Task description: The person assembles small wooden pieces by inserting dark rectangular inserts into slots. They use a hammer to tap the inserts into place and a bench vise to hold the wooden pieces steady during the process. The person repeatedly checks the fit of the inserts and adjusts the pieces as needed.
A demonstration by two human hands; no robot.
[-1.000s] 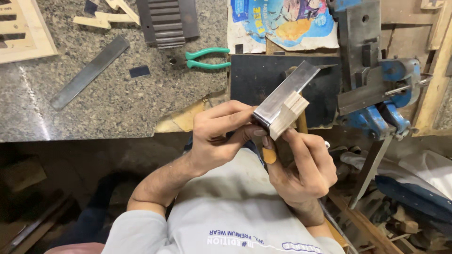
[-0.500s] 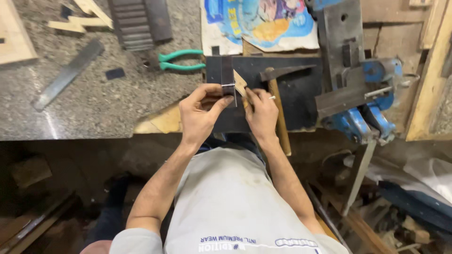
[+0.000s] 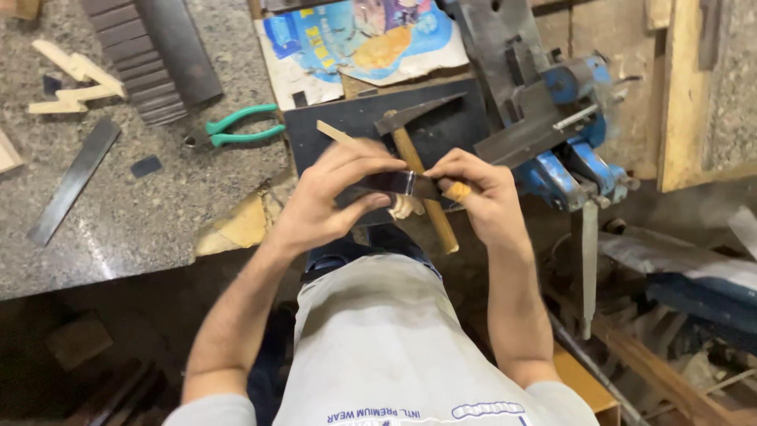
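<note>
My left hand [image 3: 335, 193] and my right hand [image 3: 477, 193] both grip a short dark metal strip [image 3: 398, 183], held level between them over the front of a dark work plate [image 3: 355, 118]. A small pale wooden piece [image 3: 406, 207] shows just under the strip. My right hand's fingers also pinch a small orange-tan bit [image 3: 457, 190] at the strip's right end. A hammer [image 3: 418, 154] with a wooden handle lies on the plate beneath my hands, with a thin wooden stick [image 3: 335, 132] to its left.
Green-handled pliers [image 3: 233, 128] lie on the speckled stone bench [image 3: 118, 229], with a flat metal bar [image 3: 75, 180] and wooden cut-outs [image 3: 71, 83] further left. A blue vise [image 3: 568, 118] stands at the right, a printed paper sheet [image 3: 371, 35] at the back.
My hands have come down from near my chest to just above the dark plate. The strip, first tilted up with a pale wooden block, now lies level between both hands.
</note>
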